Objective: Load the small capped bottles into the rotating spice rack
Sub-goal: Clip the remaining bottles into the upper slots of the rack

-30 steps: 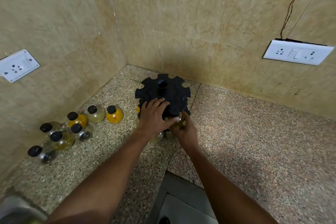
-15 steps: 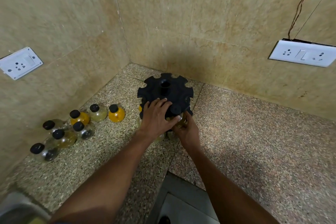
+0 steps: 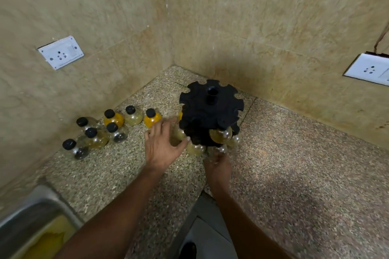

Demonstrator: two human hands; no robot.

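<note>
The black rotating spice rack (image 3: 211, 111) stands in the counter corner. Small round bottles hang in its lower tier, among them an amber one (image 3: 221, 135) and a paler one (image 3: 195, 149). Several loose black-capped bottles stand to the left by the wall, such as an orange one (image 3: 152, 119) and a clear one (image 3: 74, 149). My left hand (image 3: 161, 146) is at the rack's left side, fingers spread, its thumb close to a hanging bottle. My right hand (image 3: 217, 167) is just below the rack's front, its blurred fingertips at a hanging bottle (image 3: 220, 149).
A steel sink (image 3: 31, 216) sits at the lower left. White wall sockets are on the left wall (image 3: 61, 52) and the right wall (image 3: 370, 69). The speckled counter (image 3: 294, 164) has a notch at its front edge between my arms.
My left hand has come off the rack's top and moved down to its left side. My right hand has dropped back slightly from the rack. The view has shifted right and closer.
</note>
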